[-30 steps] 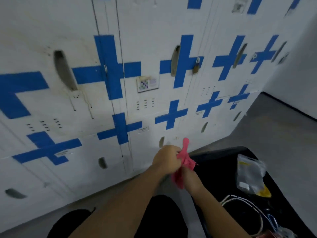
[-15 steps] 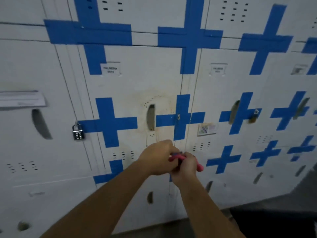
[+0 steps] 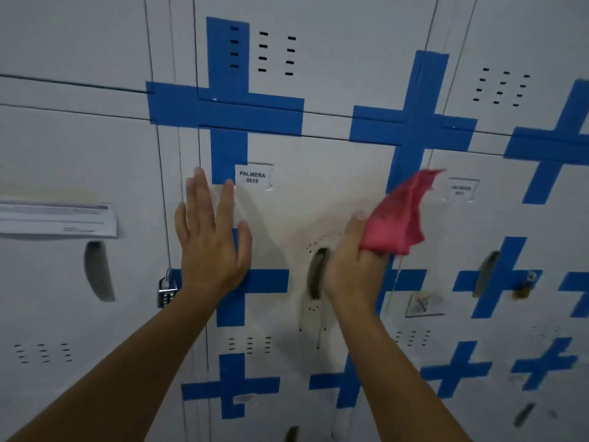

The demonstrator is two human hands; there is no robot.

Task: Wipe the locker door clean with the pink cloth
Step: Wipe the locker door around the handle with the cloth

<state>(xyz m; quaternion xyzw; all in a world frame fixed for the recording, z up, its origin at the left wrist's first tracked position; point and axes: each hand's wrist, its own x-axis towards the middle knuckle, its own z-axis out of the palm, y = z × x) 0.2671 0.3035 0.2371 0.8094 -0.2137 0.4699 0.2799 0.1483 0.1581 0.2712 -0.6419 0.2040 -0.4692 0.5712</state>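
Observation:
The white locker door (image 3: 318, 186) fills the middle of the head view; it bears the label "PALMERA 0015" (image 3: 252, 177), blue cross markings and a yellowish stain around its recessed handle slot (image 3: 317, 272). My left hand (image 3: 212, 240) lies flat and open against the door's left side, fingers spread. My right hand (image 3: 353, 269) is beside the handle slot and grips the pink cloth (image 3: 398, 218), which sticks up and to the right over the door's right edge.
More lockers with blue crosses stand on all sides. A combination padlock (image 3: 166, 290) hangs on the left neighbour, under a paper notice (image 3: 57, 218). A small brass padlock (image 3: 522, 288) hangs on the right neighbour, with a sticker (image 3: 424, 304) near it.
My view rose from the floor up to the lockers. My hands, joined on the cloth before, have parted: the left now lies flat on the door, the right lifted the cloth up.

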